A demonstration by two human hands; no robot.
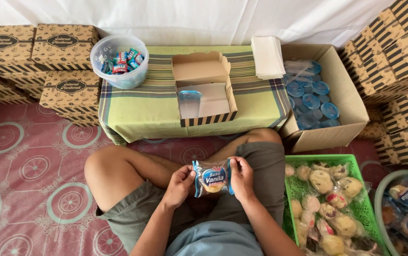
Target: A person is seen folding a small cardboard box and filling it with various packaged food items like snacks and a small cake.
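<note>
Both hands, left hand (179, 184) and right hand (242, 178), fingers pinching blue-edged clear wrapped bun packet (213, 178) | step: I judge packing | next: into open striped cardboard box (205, 88) on cloth-covered surface (153, 110).

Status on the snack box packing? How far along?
Early. Done: the open box on the low table already holds one sealed water cup. In hand: left hand and right hand grip a wrapped bun packet over the lap. Left: packet not yet boxed, box lid open; green basket is full of wrapped pastries.
</note>
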